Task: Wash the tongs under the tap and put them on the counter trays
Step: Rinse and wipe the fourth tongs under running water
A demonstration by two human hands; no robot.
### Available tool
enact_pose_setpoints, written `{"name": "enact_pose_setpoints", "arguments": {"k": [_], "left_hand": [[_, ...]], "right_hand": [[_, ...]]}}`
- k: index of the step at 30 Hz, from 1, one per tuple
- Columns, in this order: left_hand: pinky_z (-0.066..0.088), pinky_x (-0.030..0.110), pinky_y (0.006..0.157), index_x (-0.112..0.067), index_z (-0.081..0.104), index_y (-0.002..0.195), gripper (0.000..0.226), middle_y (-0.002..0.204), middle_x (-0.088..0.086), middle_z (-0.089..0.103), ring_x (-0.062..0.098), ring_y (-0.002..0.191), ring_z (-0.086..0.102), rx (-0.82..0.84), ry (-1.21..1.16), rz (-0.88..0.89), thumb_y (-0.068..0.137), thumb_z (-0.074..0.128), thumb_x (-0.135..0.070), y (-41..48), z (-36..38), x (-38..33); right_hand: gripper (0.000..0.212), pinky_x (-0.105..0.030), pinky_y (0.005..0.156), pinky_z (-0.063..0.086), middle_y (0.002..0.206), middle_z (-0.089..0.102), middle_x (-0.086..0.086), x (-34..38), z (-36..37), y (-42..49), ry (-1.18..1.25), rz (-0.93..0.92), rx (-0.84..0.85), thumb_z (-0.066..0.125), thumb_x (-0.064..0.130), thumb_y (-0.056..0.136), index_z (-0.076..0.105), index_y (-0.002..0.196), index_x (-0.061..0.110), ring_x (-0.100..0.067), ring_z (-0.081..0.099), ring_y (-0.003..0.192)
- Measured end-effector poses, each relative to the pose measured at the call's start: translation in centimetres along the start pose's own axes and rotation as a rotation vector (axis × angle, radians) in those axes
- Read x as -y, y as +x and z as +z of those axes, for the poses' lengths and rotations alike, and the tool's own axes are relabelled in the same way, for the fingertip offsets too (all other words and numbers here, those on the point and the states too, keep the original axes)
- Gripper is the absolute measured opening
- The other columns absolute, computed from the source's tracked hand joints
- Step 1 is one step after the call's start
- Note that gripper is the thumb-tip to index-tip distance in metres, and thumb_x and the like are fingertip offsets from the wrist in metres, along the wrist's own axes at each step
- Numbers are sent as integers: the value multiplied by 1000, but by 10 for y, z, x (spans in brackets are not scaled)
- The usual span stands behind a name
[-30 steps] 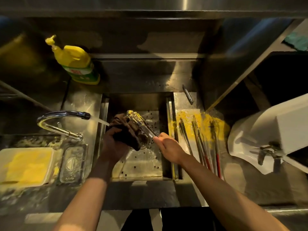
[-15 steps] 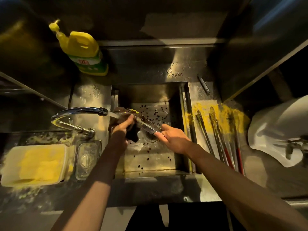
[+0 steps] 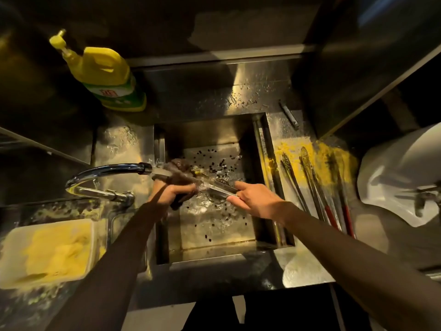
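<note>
My right hand (image 3: 256, 200) grips a pair of metal tongs (image 3: 218, 187) by the handle end and holds them across the steel sink (image 3: 214, 247). My left hand (image 3: 170, 191) presses a dark scrubbing cloth (image 3: 180, 167) against the tongs' yellow-smeared tips. Water runs from the chrome tap (image 3: 109, 169) onto the cloth and tongs and splashes below them. Several more tongs (image 3: 312, 185), some with red handles, lie side by side on the counter right of the sink, amid yellow residue.
A yellow detergent bottle (image 3: 105, 75) stands behind the sink at the left. A white tray of yellow mush (image 3: 47, 252) sits at the front left. A white basin (image 3: 401, 175) is at the far right. Dark specks dot the sink floor.
Both hands carried the tongs and cloth left, right up to the tap spout, so the stream now hits them directly. The cloth has slid along the tongs toward their tips.
</note>
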State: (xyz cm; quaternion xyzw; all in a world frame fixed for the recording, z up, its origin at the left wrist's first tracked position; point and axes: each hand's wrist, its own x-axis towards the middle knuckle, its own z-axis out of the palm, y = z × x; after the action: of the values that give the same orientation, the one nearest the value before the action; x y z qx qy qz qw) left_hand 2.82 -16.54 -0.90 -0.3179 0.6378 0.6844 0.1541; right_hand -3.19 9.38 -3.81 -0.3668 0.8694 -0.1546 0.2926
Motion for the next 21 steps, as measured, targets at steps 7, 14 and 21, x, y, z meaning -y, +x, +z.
{"name": "enact_pose_setpoints", "arguments": {"k": [7, 14, 21], "left_hand": [[58, 36, 64, -4, 72, 98, 41, 92, 19, 67, 37, 82, 64, 296, 4, -48, 70, 85, -32, 10, -27, 2], [56, 23, 77, -13, 66, 109, 36, 103, 6, 71, 18, 91, 69, 448, 552, -35, 76, 80, -8, 13, -15, -20], [53, 12, 62, -23, 70, 92, 40, 86, -4, 73, 6, 78, 69, 346, 736, 10, 61, 90, -6, 15, 15, -4]], "right_hand": [[48, -34, 72, 47, 95, 52, -1, -12, -17, 8, -36, -174, 7, 34, 55, 101, 52, 68, 26, -11, 53, 67], [65, -32, 81, 47, 106, 52, 6, 7, -25, 8, -247, -142, 220, 27, 61, 101, 73, 90, 17, -14, 55, 81], [59, -33, 80, 49, 104, 58, 1, 5, -11, 6, -165, -136, 150, 32, 62, 100, 66, 76, 20, -16, 58, 81]]}}
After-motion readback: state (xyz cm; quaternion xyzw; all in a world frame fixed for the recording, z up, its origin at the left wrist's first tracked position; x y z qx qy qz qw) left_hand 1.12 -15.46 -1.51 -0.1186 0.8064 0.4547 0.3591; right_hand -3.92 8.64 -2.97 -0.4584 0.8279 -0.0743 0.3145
